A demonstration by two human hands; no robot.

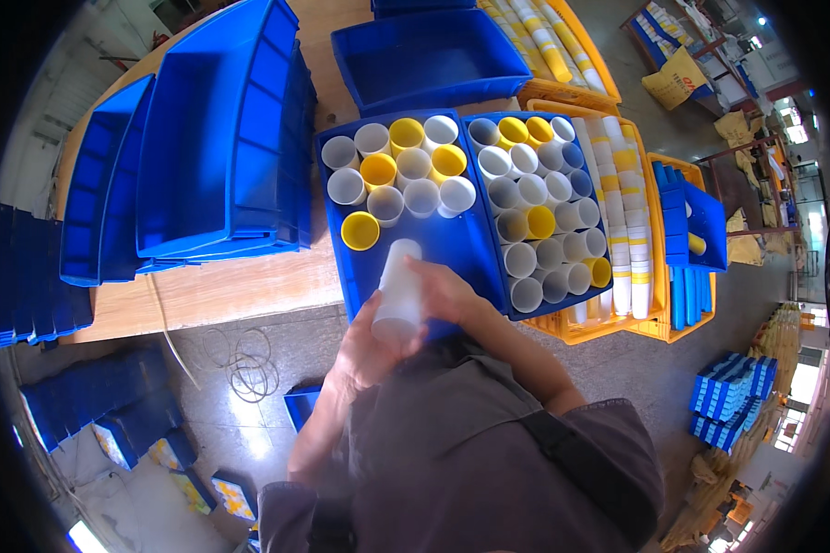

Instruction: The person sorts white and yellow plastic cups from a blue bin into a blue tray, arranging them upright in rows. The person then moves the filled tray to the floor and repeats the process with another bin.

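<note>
A white plastic tube [400, 294], perhaps a stack of cups, is held between both hands at the front of a blue bin. My left hand [365, 345] wraps its lower end, and my right hand [443, 290] grips its right side. Below it stretches the blue bin's bare floor [449, 242]. White cups [346, 186] and yellow cups [360, 231] stand upright in rows toward the bin's far end. Directly to the right, a second blue bin [508, 307] is packed with white cups [520, 260] and several yellow ones [541, 222].
Stacked blue bins [187, 152] stand left on the wooden table [249, 283]; another blue bin [429, 55] lies beyond. Yellow crates [653, 276] on the right hold long stacks of white and yellow cups [622, 207]. A coiled hose [252, 366] lies on the floor at left.
</note>
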